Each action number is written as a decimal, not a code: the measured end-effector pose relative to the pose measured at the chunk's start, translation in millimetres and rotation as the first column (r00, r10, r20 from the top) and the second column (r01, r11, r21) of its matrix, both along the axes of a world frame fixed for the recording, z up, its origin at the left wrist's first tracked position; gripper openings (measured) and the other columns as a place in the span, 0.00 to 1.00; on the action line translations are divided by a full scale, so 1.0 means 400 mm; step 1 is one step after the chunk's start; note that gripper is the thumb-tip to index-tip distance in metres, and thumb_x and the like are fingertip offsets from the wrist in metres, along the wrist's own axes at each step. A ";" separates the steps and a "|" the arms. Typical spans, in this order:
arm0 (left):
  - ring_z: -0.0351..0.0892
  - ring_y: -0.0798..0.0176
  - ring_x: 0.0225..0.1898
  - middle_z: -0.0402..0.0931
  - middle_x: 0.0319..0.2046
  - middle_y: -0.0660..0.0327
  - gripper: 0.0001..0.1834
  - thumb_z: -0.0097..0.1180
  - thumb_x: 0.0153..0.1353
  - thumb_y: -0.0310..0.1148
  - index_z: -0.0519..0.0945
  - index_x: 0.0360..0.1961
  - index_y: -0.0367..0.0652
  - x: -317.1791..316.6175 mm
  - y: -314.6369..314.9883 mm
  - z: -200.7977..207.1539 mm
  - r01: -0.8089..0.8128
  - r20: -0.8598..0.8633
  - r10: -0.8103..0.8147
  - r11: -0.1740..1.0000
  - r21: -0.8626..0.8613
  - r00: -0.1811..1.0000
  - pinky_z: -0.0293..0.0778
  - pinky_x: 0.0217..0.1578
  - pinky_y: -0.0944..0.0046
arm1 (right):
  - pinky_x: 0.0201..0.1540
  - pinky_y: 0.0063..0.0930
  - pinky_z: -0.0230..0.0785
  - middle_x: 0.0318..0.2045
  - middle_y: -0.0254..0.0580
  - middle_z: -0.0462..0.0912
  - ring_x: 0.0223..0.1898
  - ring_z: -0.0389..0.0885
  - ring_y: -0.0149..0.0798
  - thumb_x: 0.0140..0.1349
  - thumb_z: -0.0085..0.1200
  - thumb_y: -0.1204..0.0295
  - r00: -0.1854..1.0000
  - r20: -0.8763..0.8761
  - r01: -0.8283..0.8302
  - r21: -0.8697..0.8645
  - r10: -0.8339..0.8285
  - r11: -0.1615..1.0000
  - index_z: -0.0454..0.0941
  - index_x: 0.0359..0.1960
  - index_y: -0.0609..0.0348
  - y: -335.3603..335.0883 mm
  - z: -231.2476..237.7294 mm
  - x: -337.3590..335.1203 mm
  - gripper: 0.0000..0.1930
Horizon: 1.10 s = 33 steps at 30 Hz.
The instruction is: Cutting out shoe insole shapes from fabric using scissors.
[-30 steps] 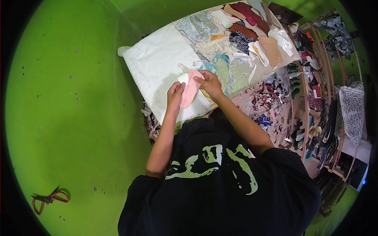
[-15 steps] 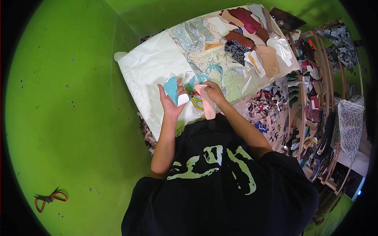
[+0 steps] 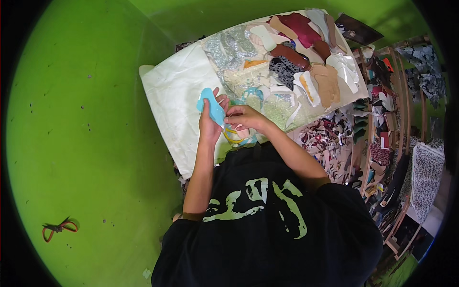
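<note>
A light blue insole-shaped piece [image 3: 213,106] lies along my left hand [image 3: 209,122], gripped between the thumb and the fingers. At its lower end my right hand [image 3: 246,118] pinches with bent fingers close to the edge; the exact contact is partly hidden. Below that hand a pink insole [image 3: 243,132] shows only in part. Beside it, yellow handles [image 3: 230,138], seemingly of scissors, rest on the table among light blue scraps.
A white sheet [image 3: 177,86] covers the table's left side. Silvery scraps [image 3: 232,47], a brown piece [image 3: 291,56], a dark red piece [image 3: 300,29] and tan pieces [image 3: 326,85] lie beyond. Racks [image 3: 382,129] stand at right; red-handled scissors [image 3: 60,228] are at the lower left.
My left hand has turned the light blue piece and closed its thumb over it. My right hand moved left to its lower end, and the pink insole now sits lower, mostly covered.
</note>
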<state>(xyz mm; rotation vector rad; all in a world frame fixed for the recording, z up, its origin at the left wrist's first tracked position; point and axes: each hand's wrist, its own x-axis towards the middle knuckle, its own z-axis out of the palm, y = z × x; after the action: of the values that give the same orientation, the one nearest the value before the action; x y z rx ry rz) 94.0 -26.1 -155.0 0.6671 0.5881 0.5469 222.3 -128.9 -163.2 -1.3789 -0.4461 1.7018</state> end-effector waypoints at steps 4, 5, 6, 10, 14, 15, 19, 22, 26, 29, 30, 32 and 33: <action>0.71 0.56 0.58 0.70 0.54 0.56 0.35 0.40 0.73 0.56 0.59 0.71 0.42 0.106 -0.041 0.002 0.055 0.050 -0.051 0.994 -0.092 0.997 0.66 0.63 0.56 | 0.37 0.22 0.72 0.32 0.26 0.78 0.34 0.76 0.22 0.61 0.65 0.59 0.991 0.129 -0.043 0.039 0.037 0.998 0.79 0.36 0.52 -0.081 -0.065 0.078 0.13; 0.71 0.57 0.58 0.70 0.54 0.55 0.34 0.40 0.74 0.55 0.62 0.69 0.42 0.136 -0.053 -0.008 0.070 0.023 -0.068 0.993 -0.099 0.997 0.68 0.61 0.56 | 0.37 0.21 0.72 0.31 0.26 0.78 0.34 0.76 0.22 0.61 0.65 0.59 0.997 0.073 0.029 0.048 -0.033 0.998 0.79 0.35 0.53 -0.114 -0.058 0.095 0.12; 0.71 0.57 0.58 0.70 0.54 0.55 0.34 0.40 0.74 0.55 0.62 0.69 0.42 0.162 -0.066 -0.017 0.086 0.024 -0.084 0.991 -0.104 0.996 0.68 0.61 0.56 | 0.37 0.20 0.72 0.30 0.26 0.78 0.34 0.76 0.22 0.60 0.66 0.60 0.994 0.017 0.104 0.053 -0.105 0.993 0.79 0.34 0.53 -0.148 -0.053 0.110 0.12; 0.73 0.63 0.49 0.74 0.48 0.60 0.28 0.44 0.74 0.52 0.72 0.63 0.42 0.304 -0.113 -0.088 0.185 -0.134 -0.185 0.983 -0.012 0.973 0.71 0.52 0.60 | 0.38 0.21 0.75 0.33 0.29 0.81 0.35 0.80 0.24 0.64 0.63 0.67 0.877 0.087 0.476 -0.016 -0.473 0.879 0.78 0.35 0.56 -0.296 -0.094 0.181 0.08; 0.76 0.73 0.37 0.80 0.38 0.66 0.20 0.54 0.70 0.47 0.83 0.52 0.45 0.468 -0.169 -0.155 0.505 -0.423 -0.459 0.863 -0.003 0.782 0.73 0.41 0.67 | 0.30 0.20 0.74 0.28 0.34 0.82 0.27 0.80 0.25 0.63 0.63 0.73 0.561 0.132 0.818 0.060 -0.817 0.572 0.78 0.35 0.61 -0.453 -0.146 0.269 0.06; 0.76 0.74 0.34 0.80 0.37 0.67 0.17 0.57 0.68 0.45 0.84 0.49 0.45 0.508 -0.173 -0.188 0.609 -0.513 -0.513 0.793 0.024 0.688 0.73 0.37 0.69 | 0.30 0.20 0.74 0.28 0.34 0.82 0.27 0.80 0.25 0.63 0.63 0.73 0.553 0.131 0.825 0.056 -0.823 0.563 0.78 0.35 0.61 -0.481 -0.164 0.295 0.06; 0.80 0.72 0.31 0.81 0.33 0.64 0.11 0.68 0.60 0.32 0.84 0.40 0.37 0.676 -0.226 -0.259 0.660 -0.570 -0.517 0.749 0.059 0.639 0.78 0.30 0.73 | 0.28 0.17 0.69 0.26 0.36 0.82 0.24 0.77 0.25 0.63 0.62 0.76 0.336 0.195 0.928 0.099 -0.921 0.360 0.79 0.36 0.65 -0.554 -0.214 0.394 0.06; 0.83 0.67 0.32 0.83 0.31 0.59 0.12 0.68 0.57 0.26 0.83 0.41 0.32 0.775 -0.232 -0.321 0.659 -0.564 -0.518 0.750 0.064 0.643 0.83 0.33 0.72 | 0.27 0.16 0.69 0.26 0.36 0.81 0.25 0.77 0.26 0.63 0.60 0.78 0.280 0.254 0.944 0.103 -0.926 0.314 0.80 0.39 0.68 -0.581 -0.279 0.459 0.06; 0.81 0.70 0.28 0.83 0.31 0.59 0.10 0.66 0.56 0.23 0.83 0.39 0.32 0.845 -0.230 -0.361 0.737 -0.636 -0.446 0.603 0.307 0.630 0.81 0.30 0.71 | 0.31 0.18 0.74 0.30 0.39 0.82 0.27 0.80 0.28 0.62 0.60 0.79 0.290 0.277 0.944 0.076 -0.916 0.321 0.79 0.38 0.69 -0.583 -0.343 0.514 0.06; 0.81 0.71 0.24 0.84 0.26 0.60 0.09 0.68 0.53 0.26 0.85 0.37 0.35 0.867 -0.218 -0.375 0.701 -0.687 -0.321 0.600 0.385 0.652 0.77 0.26 0.71 | 0.30 0.21 0.77 0.31 0.41 0.81 0.27 0.82 0.30 0.60 0.60 0.81 0.336 0.305 0.923 0.081 -0.891 0.375 0.77 0.37 0.69 -0.568 -0.377 0.525 0.06; 0.81 0.71 0.24 0.84 0.26 0.60 0.09 0.68 0.53 0.26 0.85 0.37 0.35 0.869 -0.218 -0.380 0.708 -0.690 -0.329 0.597 0.378 0.645 0.77 0.26 0.71 | 0.30 0.21 0.77 0.31 0.41 0.81 0.27 0.82 0.30 0.60 0.60 0.81 0.331 0.307 0.927 0.074 -0.892 0.369 0.77 0.37 0.69 -0.572 -0.384 0.529 0.06; 0.81 0.71 0.24 0.84 0.27 0.59 0.09 0.69 0.53 0.27 0.85 0.36 0.35 0.864 -0.205 -0.371 0.727 -0.730 -0.270 0.539 0.426 0.628 0.77 0.27 0.71 | 0.27 0.20 0.75 0.33 0.39 0.76 0.25 0.80 0.30 0.58 0.63 0.81 0.338 0.330 0.915 0.105 -0.881 0.390 0.72 0.38 0.64 -0.559 -0.375 0.528 0.11; 0.80 0.72 0.23 0.84 0.27 0.59 0.10 0.70 0.53 0.28 0.85 0.36 0.35 0.861 -0.201 -0.377 0.711 -0.702 -0.296 0.567 0.416 0.648 0.76 0.27 0.70 | 0.27 0.20 0.75 0.33 0.39 0.76 0.25 0.80 0.30 0.58 0.63 0.81 0.343 0.329 0.914 0.099 -0.880 0.393 0.72 0.38 0.64 -0.556 -0.368 0.525 0.11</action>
<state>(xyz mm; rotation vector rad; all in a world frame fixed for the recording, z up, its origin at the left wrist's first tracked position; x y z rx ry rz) 438.6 -106.3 -305.7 1.6971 0.6916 -0.0841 432.3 -351.4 -310.3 -1.5493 0.2689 0.5316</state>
